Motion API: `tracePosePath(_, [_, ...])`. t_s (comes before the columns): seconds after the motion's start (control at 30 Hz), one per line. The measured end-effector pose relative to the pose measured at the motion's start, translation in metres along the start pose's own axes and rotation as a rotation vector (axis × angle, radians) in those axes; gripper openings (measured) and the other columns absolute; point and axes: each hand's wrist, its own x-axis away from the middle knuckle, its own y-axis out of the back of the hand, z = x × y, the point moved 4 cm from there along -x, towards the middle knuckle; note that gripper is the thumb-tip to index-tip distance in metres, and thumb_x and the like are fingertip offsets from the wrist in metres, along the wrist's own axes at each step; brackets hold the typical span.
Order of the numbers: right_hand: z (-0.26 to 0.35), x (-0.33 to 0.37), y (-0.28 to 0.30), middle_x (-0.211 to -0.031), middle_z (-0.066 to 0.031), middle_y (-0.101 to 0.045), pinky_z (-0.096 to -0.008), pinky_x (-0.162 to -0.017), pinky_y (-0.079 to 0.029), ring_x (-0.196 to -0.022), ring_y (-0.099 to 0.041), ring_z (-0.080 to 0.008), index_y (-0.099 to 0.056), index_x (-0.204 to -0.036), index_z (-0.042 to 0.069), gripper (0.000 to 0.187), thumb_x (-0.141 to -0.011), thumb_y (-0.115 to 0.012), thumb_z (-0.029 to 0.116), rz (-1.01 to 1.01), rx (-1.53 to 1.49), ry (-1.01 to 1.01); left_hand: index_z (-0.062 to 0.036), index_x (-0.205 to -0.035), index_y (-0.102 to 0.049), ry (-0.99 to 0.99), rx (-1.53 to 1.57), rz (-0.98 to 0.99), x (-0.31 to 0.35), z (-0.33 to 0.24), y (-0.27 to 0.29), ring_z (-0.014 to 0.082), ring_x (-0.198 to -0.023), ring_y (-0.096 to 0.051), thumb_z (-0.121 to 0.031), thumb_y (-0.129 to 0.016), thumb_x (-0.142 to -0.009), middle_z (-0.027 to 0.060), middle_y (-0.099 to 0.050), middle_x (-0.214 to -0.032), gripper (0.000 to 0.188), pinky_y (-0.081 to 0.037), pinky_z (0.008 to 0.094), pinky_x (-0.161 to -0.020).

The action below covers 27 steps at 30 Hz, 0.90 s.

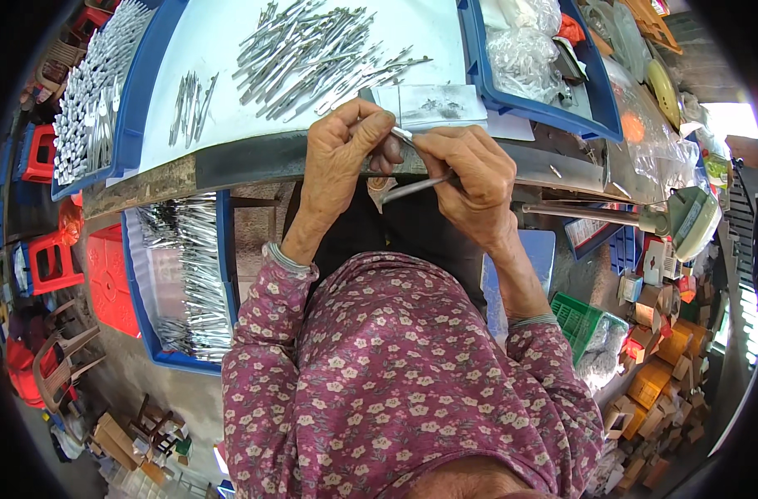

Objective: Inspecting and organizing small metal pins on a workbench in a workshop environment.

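Over the front edge of the worktable, my two hands meet. My left hand [346, 150] is closed, its thumb and forefinger pinching a small silvery-white metal piece [402, 134]. From the other side, the thumb and forefinger of my right hand [477, 170] close at the same piece. A slim grey metal rod [414, 190] sticks out from under the right hand's lower fingers; its other end is hidden in the palm. Beyond the hands lies a small white pad [445, 104] with dark smudges. A big heap of slim silver metal pieces [300, 58] covers the white table sheet [217, 41].
A smaller group of metal pieces [194, 108] lies left of the heap. Blue trays stand at the left [131, 125] and right [529, 112] of the table; another blue tray [229, 283] sits lower left. A lamp [691, 220] on an arm is at the right.
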Motion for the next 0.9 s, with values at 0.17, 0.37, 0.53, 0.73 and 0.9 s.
tracePosePath(0.17, [-0.001,0.0,-0.001,-0.078,-0.005,-0.061,-0.0308,-0.058,-0.045,-0.069,-0.056,-0.0222,-0.061,-0.088,0.006,0.035,-0.055,-0.062,-0.008,0.077,0.029,0.002,-0.0006,-0.084,-0.056,0.009,0.027,0.013,-0.001,0.004,0.003,0.0066,-0.052,-0.053,-0.021,-0.055,-0.089,0.0038,-0.059,-0.063,0.021,-0.042,0.017,-0.048])
tracePosePath(0.37, [-0.006,-0.004,0.001,-0.079,-0.0036,-0.061,-0.0312,-0.059,-0.046,-0.071,-0.056,-0.0217,-0.062,-0.089,0.007,0.036,-0.056,-0.062,-0.007,0.186,0.039,-0.037,-0.0005,-0.083,-0.055,0.034,0.14,-0.009,-0.004,0.011,0.002,0.0072,-0.053,-0.053,-0.022,-0.055,-0.089,0.0043,-0.059,-0.064,0.022,-0.042,0.0172,-0.048])
tracePosePath(0.53, [-0.018,-0.01,0.002,-0.077,-0.0035,-0.061,-0.0316,-0.06,-0.046,-0.072,-0.055,-0.0225,-0.063,-0.085,0.007,0.033,-0.056,-0.061,-0.007,0.153,0.131,0.026,0.0002,-0.084,-0.056,0.044,0.11,-0.022,-0.012,0.013,-0.002,0.0072,-0.055,-0.053,-0.019,-0.056,-0.089,0.0046,-0.059,-0.066,0.02,-0.042,0.018,-0.049])
tracePosePath(0.73, [-0.047,-0.015,-0.001,-0.077,-0.002,-0.06,-0.0323,-0.061,-0.045,-0.073,-0.055,-0.023,-0.063,-0.084,0.009,0.032,-0.058,-0.057,-0.008,0.145,0.142,-0.024,-0.0004,-0.086,-0.058,-0.232,-0.682,-0.086,-0.015,-0.002,-0.009,0.0142,-0.058,-0.057,-0.006,-0.056,-0.084,0.0082,-0.06,-0.069,0.006,-0.044,0.0242,-0.055])
tracePosePath(0.9, [-0.063,-0.012,-0.009,-0.074,-0.0029,-0.058,-0.0332,-0.063,-0.045,-0.074,-0.054,-0.0235,-0.061,-0.087,0.008,0.029,-0.061,-0.06,-0.006,0.189,0.173,-0.09,-0.0022,-0.082,-0.059,-0.491,-1.016,-0.176,-0.019,0.008,-0.01,0.0285,-0.073,-0.054,-0.002,-0.061,-0.073,0.0095,-0.055,-0.076,0.009,-0.044,0.0359,-0.062])
